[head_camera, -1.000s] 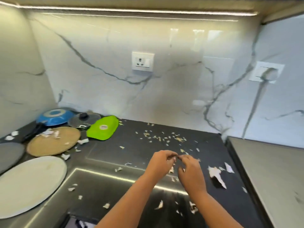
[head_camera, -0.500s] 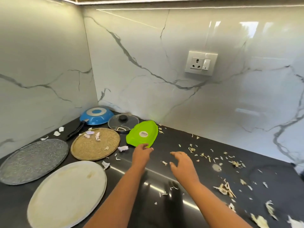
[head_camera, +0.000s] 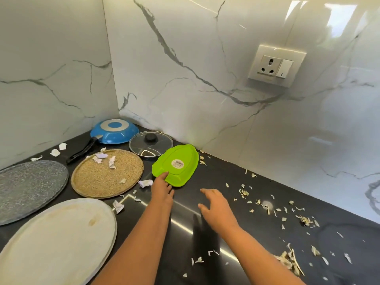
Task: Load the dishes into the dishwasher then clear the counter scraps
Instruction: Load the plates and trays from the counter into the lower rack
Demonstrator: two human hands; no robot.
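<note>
Green dish [head_camera: 176,166] under left hand's [head_camera: 162,190] straight fingertips; right hand [head_camera: 216,206] open, empty, above black counter [head_camera: 257,233].

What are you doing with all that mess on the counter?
A person is tidying a dark counter. Their left hand touches the near edge of an upside-down green dish, while the right hand hovers open above the counter, holding nothing. Around the dish lie a tan plate, a grey plate, a white plate, a blue pan and a glass lid. Scraps are scattered around.
</note>
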